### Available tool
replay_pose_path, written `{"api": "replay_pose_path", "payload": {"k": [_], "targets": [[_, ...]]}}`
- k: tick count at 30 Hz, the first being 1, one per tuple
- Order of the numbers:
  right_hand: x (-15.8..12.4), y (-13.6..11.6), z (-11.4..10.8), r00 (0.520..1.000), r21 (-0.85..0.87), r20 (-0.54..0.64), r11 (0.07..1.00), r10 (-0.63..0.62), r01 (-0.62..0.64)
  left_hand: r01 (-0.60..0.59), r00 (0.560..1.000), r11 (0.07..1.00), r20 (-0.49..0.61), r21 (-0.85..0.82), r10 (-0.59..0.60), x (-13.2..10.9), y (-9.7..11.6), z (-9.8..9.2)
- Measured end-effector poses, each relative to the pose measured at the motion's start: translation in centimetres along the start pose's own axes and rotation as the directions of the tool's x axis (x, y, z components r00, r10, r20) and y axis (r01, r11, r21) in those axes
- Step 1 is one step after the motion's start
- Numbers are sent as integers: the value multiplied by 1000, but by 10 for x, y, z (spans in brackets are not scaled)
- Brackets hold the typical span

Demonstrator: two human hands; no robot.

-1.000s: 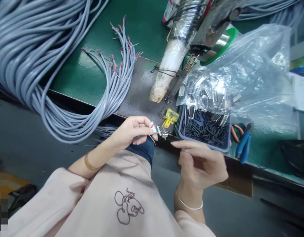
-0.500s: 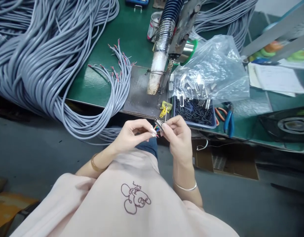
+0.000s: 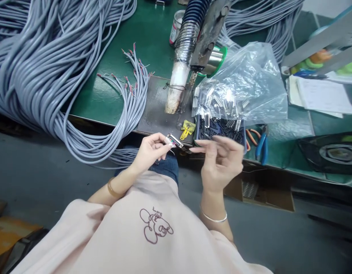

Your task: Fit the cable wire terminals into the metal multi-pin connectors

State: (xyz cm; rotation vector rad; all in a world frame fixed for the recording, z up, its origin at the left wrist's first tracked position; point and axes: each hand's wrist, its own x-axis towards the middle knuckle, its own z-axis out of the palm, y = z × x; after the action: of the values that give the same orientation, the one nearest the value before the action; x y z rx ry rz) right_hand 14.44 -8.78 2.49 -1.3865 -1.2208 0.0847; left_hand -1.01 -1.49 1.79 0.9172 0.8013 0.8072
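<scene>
L hand (image 3: 151, 152), via my remote feed, pinches connector (image 3: 176, 140) nr bench (image 3: 90, 99) edge; R hand (image 3: 221, 161) apart, blurred, I can't tell its grip. Risk: slack pinch lets it twist, straining wires (image 3: 172, 142).

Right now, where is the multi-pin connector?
In the head view, the multi-pin connector is near the centre, in the grip of the left hand, just below and left of the yellow clip.
</scene>
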Motion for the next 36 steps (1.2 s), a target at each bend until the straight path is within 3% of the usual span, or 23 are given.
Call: {"api": "replay_pose_path", "payload": {"k": [2,5,9,12,15,18,20,22,25,30,36], "targets": [[-2,6,2,995,-85,99,996,-11,19,17,1000,1000,-5,-17,-17,5,0,1],[0,11,5,969,-145,206,974,-140,172,51,999,998,16,-31,-50,11,-1,1],[12,13,7,866,-122,363,904,-343,409,118,990,993,80,-22,-116,16,1,1],[15,17,8,809,-93,435,874,-395,477,146,983,989,116,-24,-142,18,2,3],[11,22,10,867,-161,337,885,-367,437,147,982,987,130,-60,-138,19,2,7],[7,28,10,961,-181,78,944,-266,276,99,992,991,88,-86,-91,20,2,10],[6,30,10,987,-135,-5,978,-159,157,75,996,993,58,-90,-70,22,2,9],[6,30,11,992,-119,64,986,-110,117,67,997,993,45,-98,-63,25,2,7],[7,29,15,967,-160,185,966,-173,204,50,998,994,34,-94,-46,28,2,6],[10,30,23,914,-236,230,892,-334,386,5,1000,1000,-14,-7,-5,33,2,7],[17,32,27,919,-216,237,905,-316,367,-95,994,995,-61,-7,94,42,4,9]]}}
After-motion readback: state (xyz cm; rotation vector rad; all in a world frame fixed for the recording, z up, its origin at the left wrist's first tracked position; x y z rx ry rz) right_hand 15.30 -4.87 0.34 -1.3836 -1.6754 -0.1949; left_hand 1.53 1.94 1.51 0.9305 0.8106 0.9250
